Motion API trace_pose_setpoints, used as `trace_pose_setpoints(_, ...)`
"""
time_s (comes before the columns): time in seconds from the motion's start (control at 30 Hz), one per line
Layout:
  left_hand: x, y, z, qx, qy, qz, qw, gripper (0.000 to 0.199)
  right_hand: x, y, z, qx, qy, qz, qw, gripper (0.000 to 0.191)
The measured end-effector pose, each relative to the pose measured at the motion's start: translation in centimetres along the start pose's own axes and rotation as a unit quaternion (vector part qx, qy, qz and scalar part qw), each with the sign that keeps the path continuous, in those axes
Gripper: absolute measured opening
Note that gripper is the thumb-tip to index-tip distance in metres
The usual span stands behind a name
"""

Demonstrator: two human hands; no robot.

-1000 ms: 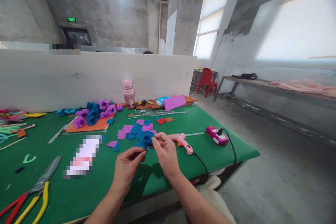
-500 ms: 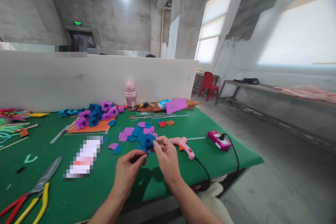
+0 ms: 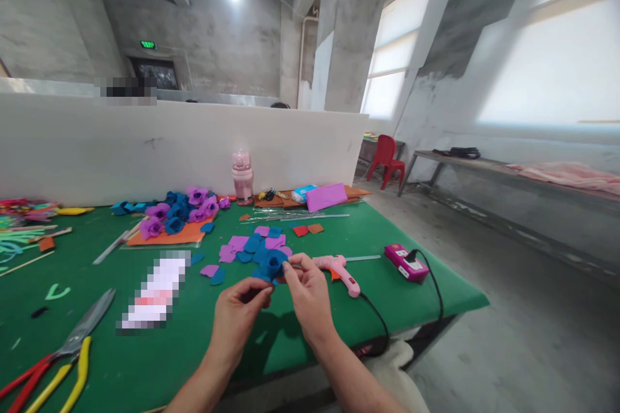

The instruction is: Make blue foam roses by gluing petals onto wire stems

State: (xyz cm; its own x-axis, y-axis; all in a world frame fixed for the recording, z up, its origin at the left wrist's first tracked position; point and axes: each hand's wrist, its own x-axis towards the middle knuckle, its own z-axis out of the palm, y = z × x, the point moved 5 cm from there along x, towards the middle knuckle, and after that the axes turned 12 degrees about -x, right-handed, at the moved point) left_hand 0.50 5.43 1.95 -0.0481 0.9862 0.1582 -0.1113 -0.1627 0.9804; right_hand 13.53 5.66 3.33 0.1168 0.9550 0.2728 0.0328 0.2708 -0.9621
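Observation:
A blue paper flower (image 3: pixel 272 263) is held up over the table between my two hands. My left hand (image 3: pixel 238 303) pinches it from below on the left, its fingertips closed near the base. On the right side, my right hand (image 3: pixel 308 287) grips a petal between thumb and fingers. Loose purple petals (image 3: pixel 227 253) and blue petals (image 3: pixel 254 243) lie on the table just behind the flower. A pink glue gun (image 3: pixel 343 271) with a clear glue stick rests right of my right hand. Finished purple and blue flowers (image 3: pixel 178 213) are heaped on an orange sheet (image 3: pixel 167 237).
Large scissors (image 3: pixel 80 339) and yellow-handled pliers (image 3: pixel 72 377) lie at the near left of the green table (image 3: pixel 159 361). A magenta power strip (image 3: pixel 405 262) sits near the right edge. A pink bottle (image 3: pixel 243 177) stands by the white partition (image 3: pixel 194 142).
The view has shifted very slightly. Both hands stay on the blue flower, which looks turned a little; nothing has been let go or picked up.

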Motion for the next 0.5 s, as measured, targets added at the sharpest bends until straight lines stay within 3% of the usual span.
trace_pose_setpoints(0.33,0.32,-0.35,-0.18,-0.015,0.014,-0.002,1.000,0.014,0.05,-0.22,0.62,0.066,-0.036,0.021,0.997,0.018)
trace_pose_setpoints(0.5,0.43,-0.46,-0.32,-0.013,0.014,-0.012,1.000,0.015,-0.03,-0.39,0.94,0.071,-0.053,0.000,0.996,0.011)
